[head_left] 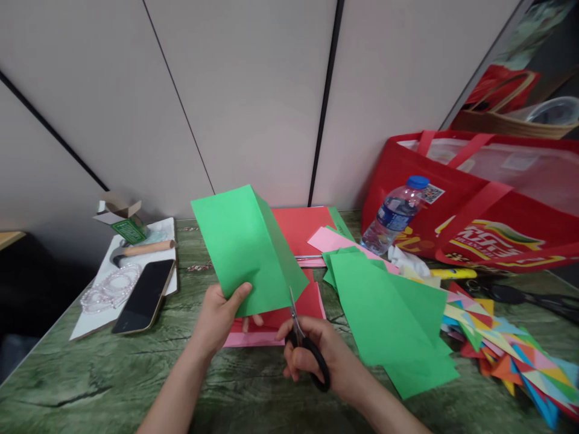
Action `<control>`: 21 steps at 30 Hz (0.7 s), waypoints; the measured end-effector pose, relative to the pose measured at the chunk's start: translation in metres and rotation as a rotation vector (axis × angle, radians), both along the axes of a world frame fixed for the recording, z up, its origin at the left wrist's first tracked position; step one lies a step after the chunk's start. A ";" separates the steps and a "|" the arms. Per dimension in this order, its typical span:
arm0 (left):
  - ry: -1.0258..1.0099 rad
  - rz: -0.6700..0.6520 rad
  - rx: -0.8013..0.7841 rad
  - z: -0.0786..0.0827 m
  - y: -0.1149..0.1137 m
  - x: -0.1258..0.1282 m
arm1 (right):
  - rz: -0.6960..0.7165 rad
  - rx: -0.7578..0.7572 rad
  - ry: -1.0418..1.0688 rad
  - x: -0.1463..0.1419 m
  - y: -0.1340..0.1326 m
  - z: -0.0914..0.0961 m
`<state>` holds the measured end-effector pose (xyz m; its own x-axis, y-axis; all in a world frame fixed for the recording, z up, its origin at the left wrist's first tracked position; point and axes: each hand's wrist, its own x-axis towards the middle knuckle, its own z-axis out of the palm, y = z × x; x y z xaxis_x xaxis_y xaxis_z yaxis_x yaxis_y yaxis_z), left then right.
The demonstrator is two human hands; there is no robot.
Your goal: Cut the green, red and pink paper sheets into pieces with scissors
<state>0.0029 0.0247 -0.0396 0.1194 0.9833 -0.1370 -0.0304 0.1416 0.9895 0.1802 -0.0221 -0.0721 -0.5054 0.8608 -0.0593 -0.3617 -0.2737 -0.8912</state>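
Green sheet (237, 253): held up over the middle of the surface (113, 377), tilted, with a crease running down from its top edge and the right part sloping away.
Left hand (226, 307): pinching the sheet near its lower left corner, thumb flat on the near face, other fingers behind it, fingertips peeking out below the edge; the forearm slants up from the lower left.
Scissors (297, 331): pointing up and away, blades meeting the sheet's lower edge near its right side; how far they are parted I can't tell.
Right hand (314, 346): curled around the black handles, knuckles outward, wrist bent so the forearm comes in from the lower right.
Red paper (312, 298): lying beneath the held sheet, pink showing at its edges.
Green pieces (380, 307): fanned in an overlapping heap to the right of the hands, a pink strip (332, 241) just beyond.
Bottle (393, 217): leaning against the red bag (452, 223) behind the heap.
Folded colored papers (511, 355): bunched at far right.
Phone (147, 295): over at left, partly on a white board (93, 316).
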 end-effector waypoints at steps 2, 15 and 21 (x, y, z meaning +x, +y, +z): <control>-0.002 0.001 -0.001 -0.001 0.000 0.000 | -0.003 0.004 0.005 0.000 0.000 -0.002; 0.002 0.005 0.012 -0.002 0.000 0.000 | -0.004 -0.015 0.020 0.000 -0.001 -0.004; 0.000 0.008 0.014 -0.003 0.000 0.000 | -0.003 -0.028 0.014 -0.001 -0.001 -0.002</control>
<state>0.0026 0.0251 -0.0422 0.1118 0.9861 -0.1231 -0.0318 0.1274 0.9913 0.1793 -0.0234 -0.0736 -0.5034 0.8607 -0.0767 -0.3748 -0.2974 -0.8781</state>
